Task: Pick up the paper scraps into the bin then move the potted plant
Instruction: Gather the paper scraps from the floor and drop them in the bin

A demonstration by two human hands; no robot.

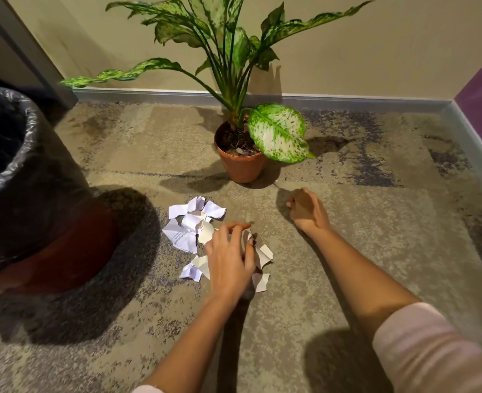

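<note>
Pressing down on the torn white paper scraps [190, 228] on the brown carpet floor [347, 222], the left hand [229, 256] has its fingers curled around some pieces. The right hand [305, 209] rests on the floor at 3 o'clock from the scraps, fingers curled shut on nothing I can see. The leafy green plant in a brown plastic pot [241, 163] stands at 12 o'clock, and the red bin with a black bag [29, 180] at 9 o'clock.

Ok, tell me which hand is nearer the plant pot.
Right. The right hand rests on the carpet just in front of the plant pot, slightly to its right. The left hand is farther back, on the paper scraps.
</note>
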